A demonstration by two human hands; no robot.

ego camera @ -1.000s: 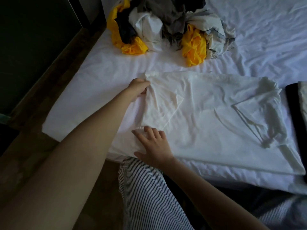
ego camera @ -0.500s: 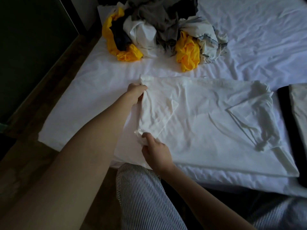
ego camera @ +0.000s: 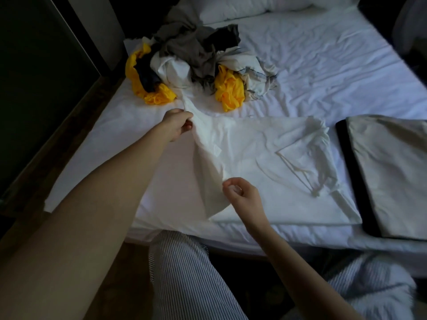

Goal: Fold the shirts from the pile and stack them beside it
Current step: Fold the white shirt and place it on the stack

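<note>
The left hand (ego camera: 178, 124) pinches the far corner of the creased white shirt (ego camera: 265, 158), the right hand (ego camera: 240, 196) its near corner, holding up a limp fold (the rest lies flat to their right); crumpled pile (ego camera: 196, 65) beyond the left grip.

Seen from the white shirt (ego camera: 265, 158): blocked at 11 to 12 o'clock by the pile (ego camera: 196, 65) of clothes. Closed at 3 o'clock by the folded stack (ego camera: 392, 169), just beside. Open at 1 to 2 o'clock over bare sheet (ego camera: 335, 72). Narrow at 9 o'clock: bare strip, then bed edge (ego camera: 91, 139) and dark panel (ego camera: 34, 88).
</note>
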